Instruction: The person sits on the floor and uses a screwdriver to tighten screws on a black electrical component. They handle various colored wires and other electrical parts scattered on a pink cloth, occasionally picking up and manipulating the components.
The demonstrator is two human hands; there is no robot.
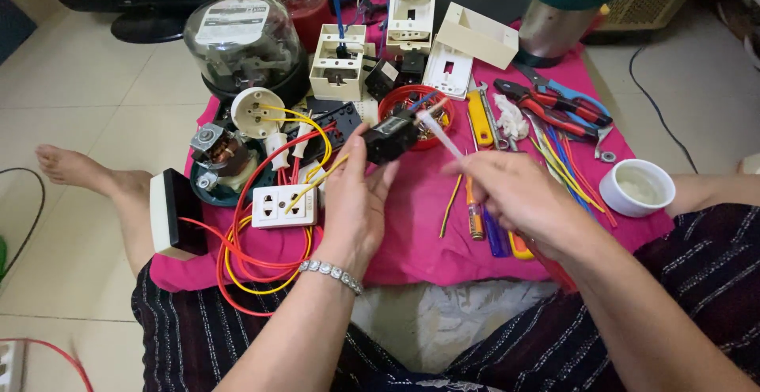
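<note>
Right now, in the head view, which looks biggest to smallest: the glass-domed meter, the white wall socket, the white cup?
1. Glass-domed meter, clearly largest.
2. White cup and white wall socket look alike; no ranking.

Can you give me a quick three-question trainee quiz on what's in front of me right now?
1. True or false: the left hand holds a small black electrical component.
2. What colour is the cloth under the parts?
3. The white double socket lies: A) by the red and yellow wires, B) inside the white cup, C) in the right hand.

Key: 1 true; 2 pink; 3 A.
</note>
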